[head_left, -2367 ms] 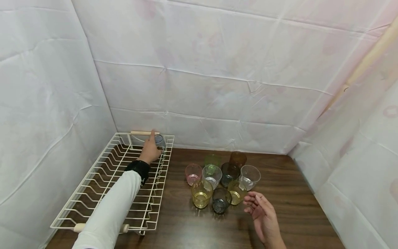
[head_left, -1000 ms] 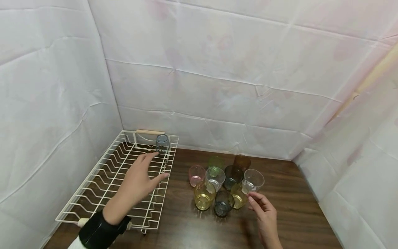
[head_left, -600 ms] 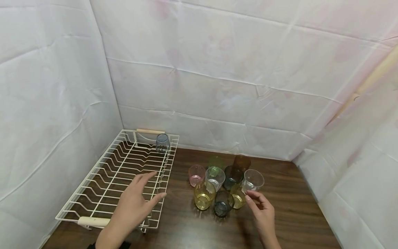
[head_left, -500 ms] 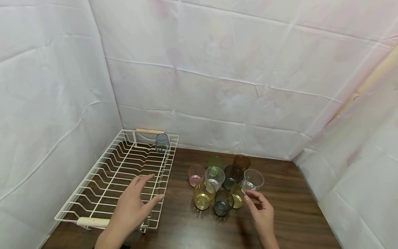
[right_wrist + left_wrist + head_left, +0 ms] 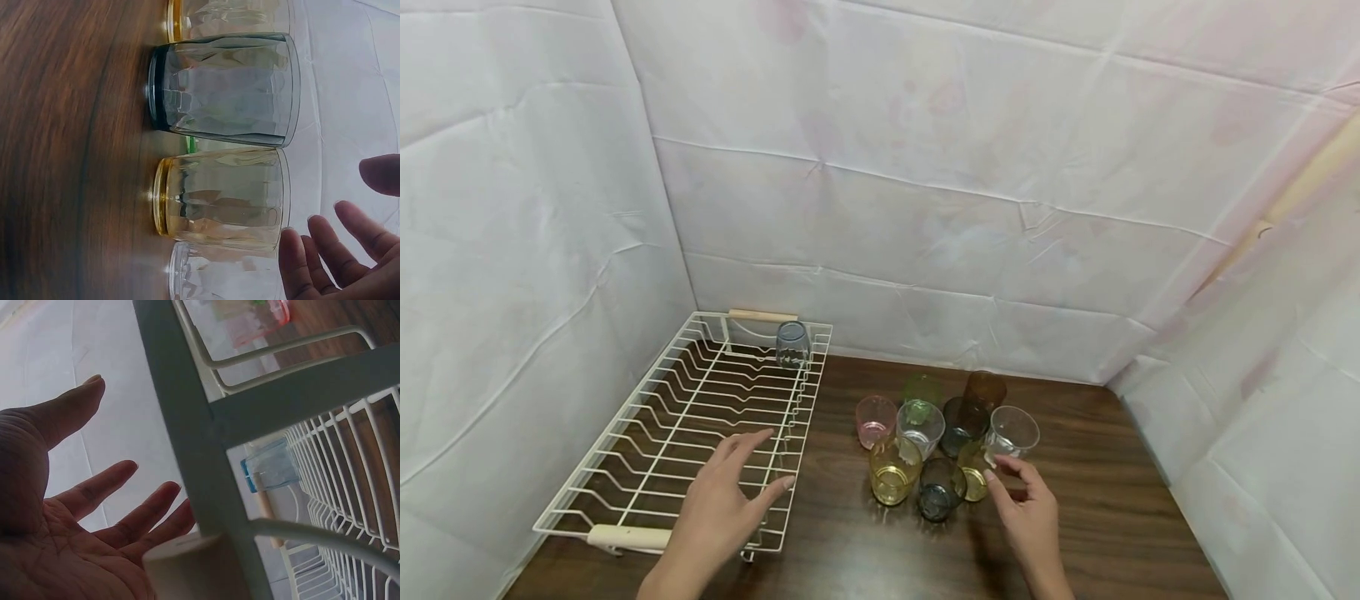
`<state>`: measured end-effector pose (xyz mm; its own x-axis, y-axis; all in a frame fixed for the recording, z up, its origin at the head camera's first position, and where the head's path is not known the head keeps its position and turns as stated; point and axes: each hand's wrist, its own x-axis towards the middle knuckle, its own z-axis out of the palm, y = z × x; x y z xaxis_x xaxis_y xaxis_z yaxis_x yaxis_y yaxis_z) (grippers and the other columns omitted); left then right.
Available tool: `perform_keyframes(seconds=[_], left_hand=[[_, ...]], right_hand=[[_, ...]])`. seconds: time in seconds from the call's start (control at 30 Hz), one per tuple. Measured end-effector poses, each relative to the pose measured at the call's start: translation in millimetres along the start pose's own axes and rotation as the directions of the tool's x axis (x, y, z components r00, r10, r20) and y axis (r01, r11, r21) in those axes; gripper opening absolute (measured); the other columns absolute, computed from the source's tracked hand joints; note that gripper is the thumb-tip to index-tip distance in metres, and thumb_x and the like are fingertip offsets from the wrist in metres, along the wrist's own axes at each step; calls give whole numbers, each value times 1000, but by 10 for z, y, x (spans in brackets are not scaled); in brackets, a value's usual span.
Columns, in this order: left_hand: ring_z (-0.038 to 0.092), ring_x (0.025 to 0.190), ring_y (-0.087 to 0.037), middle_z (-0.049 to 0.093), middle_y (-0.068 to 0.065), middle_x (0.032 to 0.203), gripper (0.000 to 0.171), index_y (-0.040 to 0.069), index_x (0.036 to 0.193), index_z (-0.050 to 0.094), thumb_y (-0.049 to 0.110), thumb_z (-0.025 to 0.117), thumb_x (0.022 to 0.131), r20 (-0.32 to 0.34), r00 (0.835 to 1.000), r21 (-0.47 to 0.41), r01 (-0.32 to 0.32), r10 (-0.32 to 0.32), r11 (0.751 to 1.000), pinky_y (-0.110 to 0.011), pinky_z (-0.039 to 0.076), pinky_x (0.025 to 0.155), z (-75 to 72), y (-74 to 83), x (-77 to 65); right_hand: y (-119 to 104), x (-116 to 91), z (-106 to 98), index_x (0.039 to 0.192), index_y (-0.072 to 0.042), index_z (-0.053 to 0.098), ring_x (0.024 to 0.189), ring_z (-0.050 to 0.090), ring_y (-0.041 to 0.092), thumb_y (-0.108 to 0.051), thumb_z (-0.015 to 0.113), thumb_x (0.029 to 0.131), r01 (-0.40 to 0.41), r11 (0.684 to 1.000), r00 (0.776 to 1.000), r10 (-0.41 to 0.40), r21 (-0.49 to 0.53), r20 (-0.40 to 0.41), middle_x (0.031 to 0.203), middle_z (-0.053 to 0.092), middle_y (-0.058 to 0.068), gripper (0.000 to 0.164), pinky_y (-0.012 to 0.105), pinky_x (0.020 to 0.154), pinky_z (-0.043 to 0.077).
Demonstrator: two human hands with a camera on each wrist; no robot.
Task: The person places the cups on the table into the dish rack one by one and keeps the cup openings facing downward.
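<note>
My left hand (image 5: 718, 504) hovers over the front right part of a white wire dish rack (image 5: 658, 450), fingers spread and holding nothing. A blue glass (image 5: 792, 346) stands in the rack's far right corner. My right hand (image 5: 1026, 512) is beside the right-hand yellow glass (image 5: 973, 483). In the right wrist view its fingertips are close to that glass's rim, thumb apart; whether they touch it I cannot tell. Around it stand a smoky grey glass (image 5: 940, 492), another yellow glass (image 5: 891, 475) and a clear glass (image 5: 1015, 429).
Behind these stand a pink glass (image 5: 875, 421), a second clear glass (image 5: 920, 427), a green glass (image 5: 919, 390), a dark glass (image 5: 962, 427) and a brown glass (image 5: 985, 392). The wooden table (image 5: 842, 550) meets white cloth walls (image 5: 925, 325). A wooden handle (image 5: 628, 537) sits on the rack's front edge.
My left hand has let go of the blue glass and come back toward the rack's front. My right hand has shifted slightly left toward the yellow glass. The glasses stay where they were.
</note>
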<state>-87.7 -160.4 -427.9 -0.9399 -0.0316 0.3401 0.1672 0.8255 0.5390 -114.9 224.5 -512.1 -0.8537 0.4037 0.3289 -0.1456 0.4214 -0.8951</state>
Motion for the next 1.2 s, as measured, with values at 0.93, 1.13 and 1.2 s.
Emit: perform_keyframes(seconds=[0.93,1.13,1.2], left_hand=[[73,113,-39,74,-9,123,63,20,136,73,34,95,78,-63,994,-50,-89,85,995,-64,55,92,130,-11,-103],[73,113,-40,74,-7,123,62,21,136,73,34,95,79,-61,994,-63,-94,90,994,-65,56,92,142,9,-115],[73,113,-39,74,-8,123,61,21,135,73,34,94,79,-60,994,-64,-94,90,994,-65,56,92,145,14,-117]], right_hand=[[11,154,-50,146,-9,63,127,61,43,-29,85,90,285,811,925,-94,-511,368,141,67,20,64,62,99,57],[18,190,-56,145,-9,65,132,60,41,-19,80,88,309,793,908,-82,-525,411,146,64,16,60,59,97,58],[18,208,-62,147,-8,63,136,58,42,-20,80,89,309,789,899,-60,-531,434,149,62,16,62,60,97,58]])
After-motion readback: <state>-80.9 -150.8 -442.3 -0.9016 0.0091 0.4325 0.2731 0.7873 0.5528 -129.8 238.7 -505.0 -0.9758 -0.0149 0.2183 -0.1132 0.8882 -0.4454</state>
